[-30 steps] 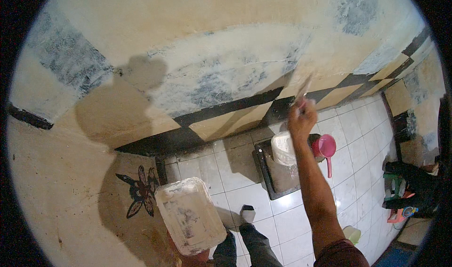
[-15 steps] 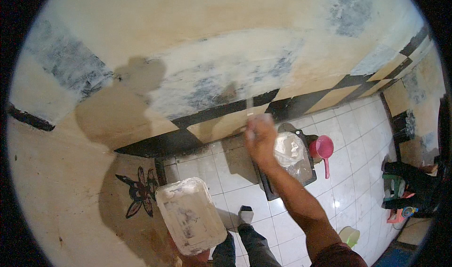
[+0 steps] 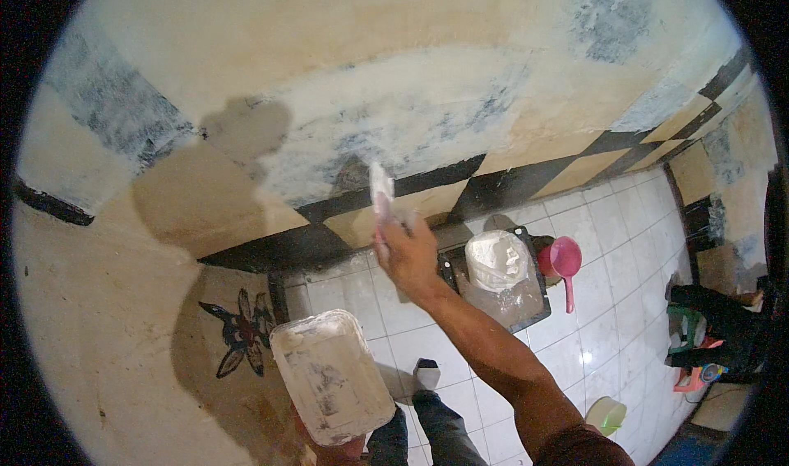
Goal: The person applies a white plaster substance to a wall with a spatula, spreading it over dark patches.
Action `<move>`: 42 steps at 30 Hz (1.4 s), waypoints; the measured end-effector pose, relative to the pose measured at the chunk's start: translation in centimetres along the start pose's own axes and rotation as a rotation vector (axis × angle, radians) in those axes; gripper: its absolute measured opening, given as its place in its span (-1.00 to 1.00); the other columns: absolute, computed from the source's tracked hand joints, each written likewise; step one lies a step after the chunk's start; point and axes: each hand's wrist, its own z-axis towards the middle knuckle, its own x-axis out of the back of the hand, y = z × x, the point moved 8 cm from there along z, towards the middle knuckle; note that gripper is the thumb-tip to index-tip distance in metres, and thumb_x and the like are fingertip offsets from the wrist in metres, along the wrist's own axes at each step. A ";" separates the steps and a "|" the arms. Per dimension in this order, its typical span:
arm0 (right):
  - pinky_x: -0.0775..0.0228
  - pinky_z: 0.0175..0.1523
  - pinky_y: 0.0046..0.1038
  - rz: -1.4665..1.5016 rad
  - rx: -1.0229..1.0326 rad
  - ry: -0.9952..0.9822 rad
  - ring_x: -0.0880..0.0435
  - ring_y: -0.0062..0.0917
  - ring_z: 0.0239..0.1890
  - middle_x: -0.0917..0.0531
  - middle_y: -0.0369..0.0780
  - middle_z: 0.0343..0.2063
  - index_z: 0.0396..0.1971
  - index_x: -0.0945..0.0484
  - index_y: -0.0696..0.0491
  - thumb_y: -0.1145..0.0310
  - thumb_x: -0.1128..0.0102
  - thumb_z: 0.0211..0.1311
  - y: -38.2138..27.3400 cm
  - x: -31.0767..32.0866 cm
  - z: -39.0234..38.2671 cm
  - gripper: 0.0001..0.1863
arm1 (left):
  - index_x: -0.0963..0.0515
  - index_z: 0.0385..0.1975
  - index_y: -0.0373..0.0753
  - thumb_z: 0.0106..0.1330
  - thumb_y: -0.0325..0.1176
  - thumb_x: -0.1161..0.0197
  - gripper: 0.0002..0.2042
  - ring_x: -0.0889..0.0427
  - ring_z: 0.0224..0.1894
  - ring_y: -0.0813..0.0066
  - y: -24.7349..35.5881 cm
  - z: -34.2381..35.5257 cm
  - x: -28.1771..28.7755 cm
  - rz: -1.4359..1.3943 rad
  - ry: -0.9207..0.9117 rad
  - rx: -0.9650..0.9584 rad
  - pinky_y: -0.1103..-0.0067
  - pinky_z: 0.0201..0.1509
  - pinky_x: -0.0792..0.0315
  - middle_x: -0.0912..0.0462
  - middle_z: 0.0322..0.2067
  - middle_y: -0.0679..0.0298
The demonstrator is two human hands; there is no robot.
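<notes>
My right hand (image 3: 408, 256) is closed round a putty knife (image 3: 381, 193) whose blade is coated white. The blade points up at the wall's white-smeared dark patch (image 3: 362, 137); whether it touches cannot be made out. Low in the picture, my left hand (image 3: 343, 449) holds a rectangular plastic tub (image 3: 333, 380) from below, its fingers mostly hidden. Pale paste streaks the tub's inside and is thickest along its far rim. On the floor, right of my right hand, an open bag of white material (image 3: 497, 260) rests on a black-edged tray (image 3: 514, 306).
A pink dipper (image 3: 564, 260) lies right of the tray. Farther right, dark items (image 3: 707, 326) are piled by the wall. A pale green bowl (image 3: 606, 413) sits on the white tiled floor (image 3: 493, 392). Another wall (image 3: 90, 318) rises at the left, bearing a painted flower (image 3: 240, 330).
My right hand has swung left along the wall with the putty knife, uncovering more of the bag and tray. The tub in my left hand has barely moved.
</notes>
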 end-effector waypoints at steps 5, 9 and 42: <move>-0.38 -0.34 -0.33 -0.389 0.020 0.421 -0.50 -0.21 -0.49 -0.49 -0.12 -0.57 -0.48 -0.50 0.17 0.62 -0.21 0.00 4.3 7.5 1.2 -0.92 | -0.22 0.33 0.02 0.28 0.13 -0.09 -0.36 -0.29 0.30 0.03 -0.4 0.3 0.0 -0.066 -0.048 0.037 -0.16 0.25 -0.22 -0.30 0.29 0.21; -0.40 -0.31 -0.31 -0.179 0.061 0.672 -0.53 -0.17 -0.41 -0.53 -0.11 -0.53 -0.47 -0.54 0.13 0.59 -0.21 -0.07 5.5 9.6 6.8 -0.89 | -0.21 0.33 0.00 0.30 0.13 -0.05 -0.36 -0.28 0.32 0.02 -1.2 0.2 -1.3 0.008 -0.069 0.005 -0.18 0.25 -0.20 -0.29 0.30 0.20; -0.43 -0.07 -0.27 -0.239 -0.144 0.639 -0.59 -0.14 -0.28 -0.62 -0.07 -0.34 -0.29 -0.57 0.15 0.57 -0.17 0.00 7.8 15.3 0.2 -0.79 | -0.21 0.34 0.00 0.27 0.14 -0.10 -0.33 -0.26 0.32 0.01 -1.0 0.5 -0.2 -0.025 -0.096 0.087 -0.16 0.28 -0.17 -0.27 0.31 0.20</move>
